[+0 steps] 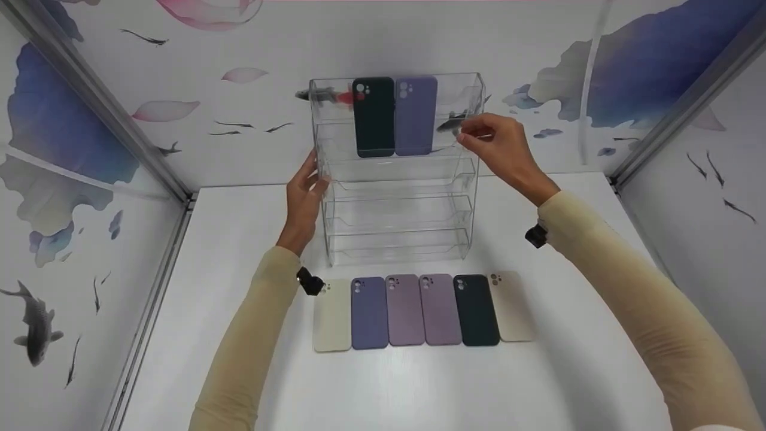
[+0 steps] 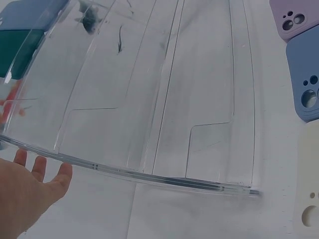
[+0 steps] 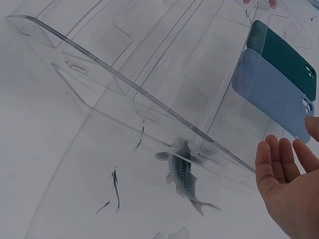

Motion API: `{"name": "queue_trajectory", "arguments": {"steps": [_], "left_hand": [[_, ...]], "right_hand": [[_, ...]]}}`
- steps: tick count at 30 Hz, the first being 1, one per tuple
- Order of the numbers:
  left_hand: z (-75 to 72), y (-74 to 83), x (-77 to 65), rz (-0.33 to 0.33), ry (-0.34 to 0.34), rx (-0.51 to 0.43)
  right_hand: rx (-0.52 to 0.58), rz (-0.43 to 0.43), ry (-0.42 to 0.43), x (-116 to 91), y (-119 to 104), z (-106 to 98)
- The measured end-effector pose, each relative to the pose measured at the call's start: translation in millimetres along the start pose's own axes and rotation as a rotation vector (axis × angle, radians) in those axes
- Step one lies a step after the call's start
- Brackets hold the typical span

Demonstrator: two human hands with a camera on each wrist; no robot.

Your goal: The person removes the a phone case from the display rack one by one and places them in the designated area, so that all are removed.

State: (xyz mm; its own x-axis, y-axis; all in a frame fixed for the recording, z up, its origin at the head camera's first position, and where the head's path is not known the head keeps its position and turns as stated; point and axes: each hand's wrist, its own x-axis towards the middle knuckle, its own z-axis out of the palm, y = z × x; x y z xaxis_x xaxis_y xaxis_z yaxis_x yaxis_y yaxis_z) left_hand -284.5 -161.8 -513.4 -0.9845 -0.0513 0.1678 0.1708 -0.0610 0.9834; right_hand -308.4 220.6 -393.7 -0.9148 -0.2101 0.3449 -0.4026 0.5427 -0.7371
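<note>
A clear tiered acrylic rack [image 1: 401, 239] stands upright at the back of the white table. A dark green phone case [image 1: 374, 117] and a blue-purple phone case [image 1: 416, 117] lean side by side in its top tier. My left hand [image 1: 303, 200] touches the rack's left side; in the left wrist view its fingertips [image 2: 39, 168] meet the side edge. Beside the rack's upper right edge is my right hand [image 1: 499, 143], its fingers loosely bent with nothing between them. In the right wrist view the thumb and fingers [image 3: 279, 159] stand apart, near the blue-purple case [image 3: 269, 89].
In front of the rack lies a row of phone cases: cream [image 1: 333, 317], blue-purple [image 1: 370, 314], two mauve ones [image 1: 406, 311], dark green [image 1: 477, 311] and beige [image 1: 513, 308]. Printed panels with fish and petals enclose the table [image 1: 395, 389] at the back and sides.
</note>
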Motion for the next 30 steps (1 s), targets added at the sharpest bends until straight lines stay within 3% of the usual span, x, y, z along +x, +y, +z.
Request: {"name": "queue_trajectory", "arguments": {"steps": [19, 30], "left_hand": [[-1.3, -0.3, 1.2, -0.037, -0.001, -0.02], [-0.7, -1.6, 0.5, 0.001, -0.001, 0.01]], "right_hand": [[0.028, 0.022, 0.0, 28.8, -8.0, 14.0], [0.039, 0.034, 0.001, 44.6, -15.7, 24.5]]}}
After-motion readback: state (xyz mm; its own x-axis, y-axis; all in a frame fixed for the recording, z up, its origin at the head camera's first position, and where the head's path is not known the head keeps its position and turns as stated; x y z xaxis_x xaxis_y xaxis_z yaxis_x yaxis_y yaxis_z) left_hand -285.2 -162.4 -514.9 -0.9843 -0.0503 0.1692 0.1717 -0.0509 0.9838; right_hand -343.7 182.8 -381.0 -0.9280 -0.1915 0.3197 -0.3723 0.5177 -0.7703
